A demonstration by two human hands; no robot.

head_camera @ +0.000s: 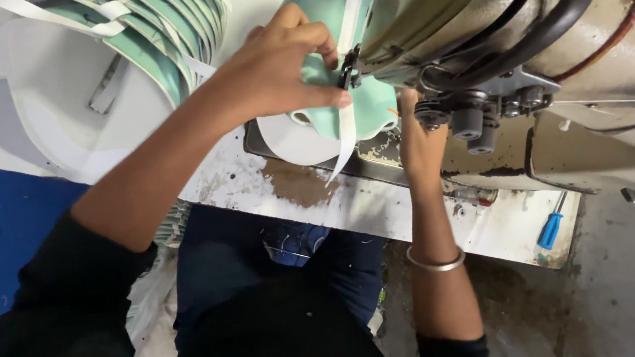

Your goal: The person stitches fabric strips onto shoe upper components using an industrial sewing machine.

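Left hand (276,70) and right hand (416,142) pinch teal piece (373,107).

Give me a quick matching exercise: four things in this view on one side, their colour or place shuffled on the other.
Things:
1. screwdriver
2. bangle
3. fabric piece
4. left hand

Descriptions:
A. mint green with white tape, under the sewing machine head
B. blue handle, lying at the table edge
C. pinching the fabric beside the needle
D. silver, on the right wrist

Pairs: 1-B, 2-D, 3-A, 4-C
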